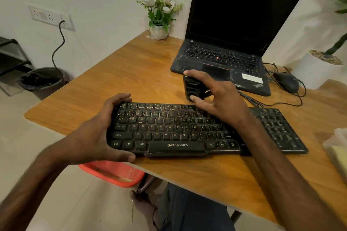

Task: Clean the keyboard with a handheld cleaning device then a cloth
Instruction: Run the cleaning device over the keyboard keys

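left hand point(97, 133) clamped round keyboard point(178, 131) left end, thumb front, fingers rear, likely to steady it. right hand point(219, 95) curled round black cleaner point(193, 88) just behind top key row. keyboard flat on table point(131, 73) near front edge; black, dusty, legends worn

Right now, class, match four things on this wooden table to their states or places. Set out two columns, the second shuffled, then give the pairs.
1 black Zebronics keyboard
2 small black handheld cleaning device
3 black laptop
4 white pot of white flowers

A gripped by the right hand
B lid open, screen dark
C at the wooden table's far corner
D held at one end by the left hand

Pairs: 1-D, 2-A, 3-B, 4-C
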